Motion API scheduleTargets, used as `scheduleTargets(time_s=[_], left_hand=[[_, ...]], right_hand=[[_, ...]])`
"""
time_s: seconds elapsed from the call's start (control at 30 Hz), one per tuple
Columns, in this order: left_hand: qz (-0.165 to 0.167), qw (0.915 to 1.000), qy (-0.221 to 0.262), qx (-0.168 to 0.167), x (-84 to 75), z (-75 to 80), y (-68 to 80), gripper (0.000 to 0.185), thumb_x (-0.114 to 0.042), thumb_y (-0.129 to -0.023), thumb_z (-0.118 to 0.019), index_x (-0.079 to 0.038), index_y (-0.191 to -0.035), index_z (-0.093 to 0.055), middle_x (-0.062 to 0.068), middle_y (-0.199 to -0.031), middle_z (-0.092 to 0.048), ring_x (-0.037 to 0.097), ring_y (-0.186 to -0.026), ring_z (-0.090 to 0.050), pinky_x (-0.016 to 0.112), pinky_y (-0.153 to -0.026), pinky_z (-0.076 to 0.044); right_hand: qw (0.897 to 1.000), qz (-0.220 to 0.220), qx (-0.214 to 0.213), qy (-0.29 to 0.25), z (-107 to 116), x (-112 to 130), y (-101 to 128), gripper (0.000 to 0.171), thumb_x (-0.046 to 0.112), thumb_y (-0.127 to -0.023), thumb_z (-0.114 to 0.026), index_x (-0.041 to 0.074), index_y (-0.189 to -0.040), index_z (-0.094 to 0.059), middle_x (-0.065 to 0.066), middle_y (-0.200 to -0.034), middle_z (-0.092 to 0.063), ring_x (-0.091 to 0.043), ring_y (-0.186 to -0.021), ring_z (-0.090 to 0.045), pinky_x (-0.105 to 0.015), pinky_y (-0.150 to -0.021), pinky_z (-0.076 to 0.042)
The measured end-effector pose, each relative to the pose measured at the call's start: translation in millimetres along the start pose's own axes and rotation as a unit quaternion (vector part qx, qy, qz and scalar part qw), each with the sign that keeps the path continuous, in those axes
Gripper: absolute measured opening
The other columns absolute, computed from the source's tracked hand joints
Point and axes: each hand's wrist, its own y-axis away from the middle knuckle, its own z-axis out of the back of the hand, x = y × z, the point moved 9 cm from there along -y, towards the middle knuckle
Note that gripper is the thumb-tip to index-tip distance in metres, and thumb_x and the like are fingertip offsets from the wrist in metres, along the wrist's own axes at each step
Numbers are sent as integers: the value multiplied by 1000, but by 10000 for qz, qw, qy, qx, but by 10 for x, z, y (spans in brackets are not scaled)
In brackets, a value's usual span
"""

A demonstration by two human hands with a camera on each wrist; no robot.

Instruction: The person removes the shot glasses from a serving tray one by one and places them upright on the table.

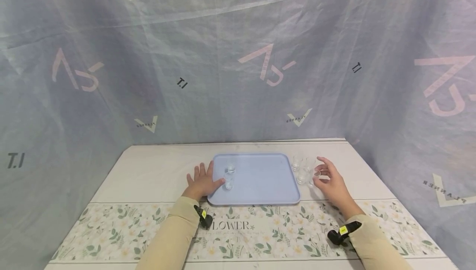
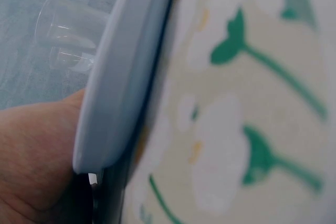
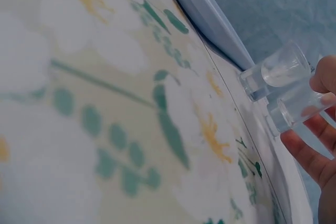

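My left hand (image 1: 202, 183) lies with spread fingers at the left edge of a light blue tray (image 1: 260, 179). Its thumb reaches over the rim, right by a small clear shot glass (image 1: 229, 183). Another shot glass (image 1: 231, 167) stands just behind that one on the tray. On the right, my right hand (image 1: 332, 181) has thumb and fingers around a clear shot glass (image 3: 294, 108) near its rim. Beside the held one, another glass (image 3: 273, 74) shows in the right wrist view. The left wrist view has the tray rim (image 2: 113, 77) hiding part of the left hand.
Several clear glasses (image 1: 296, 164) cluster on the white table just off the tray's right edge. A floral printed band (image 1: 260, 232) runs along the table's front. Grey-blue cloth (image 1: 219, 55) with printed letters hangs behind and at both sides.
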Motion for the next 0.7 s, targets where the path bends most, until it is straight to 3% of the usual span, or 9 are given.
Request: scheduleTargets(time_s=[0.23, 0.47, 0.7], left_hand=[[77, 9999, -23, 125, 11, -45, -29, 93, -61, -99, -48, -12, -164, -5, 28, -166, 4, 45, -153, 8, 68, -116, 9], [1, 10000, -75, -2, -15, 9, 6, 92, -61, -98, -51, -10, -163, -11, 30, -165, -4, 48, -152, 0, 71, -116, 2], [5, 9999, -111, 5, -8, 7, 11, 90, -59, -100, -50, -9, -163, -10, 29, -166, -3, 48, -153, 1, 70, -116, 3]], right_hand=[[9998, -167, -84, -16, 19, -39, -63, 75, -3, -89, -67, 12, -154, -35, -14, -116, -58, -35, -110, -62, -45, -87, -57], [9997, -216, -106, -46, 8, -56, -78, 74, -6, -89, -66, 11, -154, -35, -17, -118, -58, -37, -110, -62, -48, -90, -55], [9996, -210, -151, -83, -2, -74, -82, 73, -6, -89, -66, 10, -154, -35, -19, -118, -58, -39, -111, -62, -50, -91, -53]])
